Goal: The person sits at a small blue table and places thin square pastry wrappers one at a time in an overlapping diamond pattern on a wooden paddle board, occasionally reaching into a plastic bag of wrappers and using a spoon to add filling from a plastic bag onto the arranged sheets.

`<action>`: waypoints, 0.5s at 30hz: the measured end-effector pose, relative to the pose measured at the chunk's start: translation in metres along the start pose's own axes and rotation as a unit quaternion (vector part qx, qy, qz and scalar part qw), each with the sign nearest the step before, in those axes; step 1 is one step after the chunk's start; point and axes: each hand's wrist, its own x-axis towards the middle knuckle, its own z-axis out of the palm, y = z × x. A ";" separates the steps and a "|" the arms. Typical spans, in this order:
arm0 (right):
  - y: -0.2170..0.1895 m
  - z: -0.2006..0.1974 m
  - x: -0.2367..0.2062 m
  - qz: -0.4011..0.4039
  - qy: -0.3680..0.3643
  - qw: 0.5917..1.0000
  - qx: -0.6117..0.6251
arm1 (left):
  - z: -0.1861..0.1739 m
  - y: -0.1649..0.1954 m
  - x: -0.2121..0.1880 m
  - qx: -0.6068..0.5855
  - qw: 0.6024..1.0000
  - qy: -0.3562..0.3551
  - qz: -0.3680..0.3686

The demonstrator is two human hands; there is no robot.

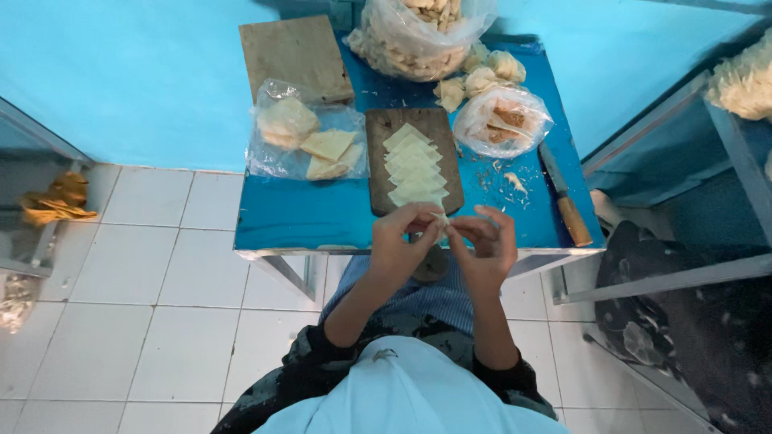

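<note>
Head cam: left hand (pixel 402 235) & right hand (pixel 486 241) meet over the near edge of the small blue table (pixel 314 215), fingertips of both pinched on one pale dough wrapper (pixel 441 220) held betw. them, just in front of the dark wooden board (pixel 378 165) w/ a row of overlapping wrapper squares (pixel 414 165). Left of board: clear bag of wrappers (pixel 310 141); right: small bag w/ brownish filling (pixel 503 120), wood-handled knife (pixel 565 197) near table edge; at back, folded pieces (pixel 478 79) beside a big full bag (pixel 414 36) & a lighter board (pixel 296 55).

Knife (pixel 563 199) on blue table (pixel 314 217), spare wooden board (pixel 295 56)
</note>
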 end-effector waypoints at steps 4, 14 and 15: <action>0.009 -0.002 0.006 0.121 0.048 0.984 0.120 | -0.003 -0.019 -0.003 -0.054 0.998 0.000 -0.019; 0.036 -0.019 0.014 0.203 0.123 0.912 0.334 | -0.017 -0.070 0.005 -0.441 0.879 0.118 -0.134; 0.039 -0.021 0.014 0.200 0.131 0.909 0.341 | -0.020 -0.073 0.006 -0.464 0.866 0.131 -0.133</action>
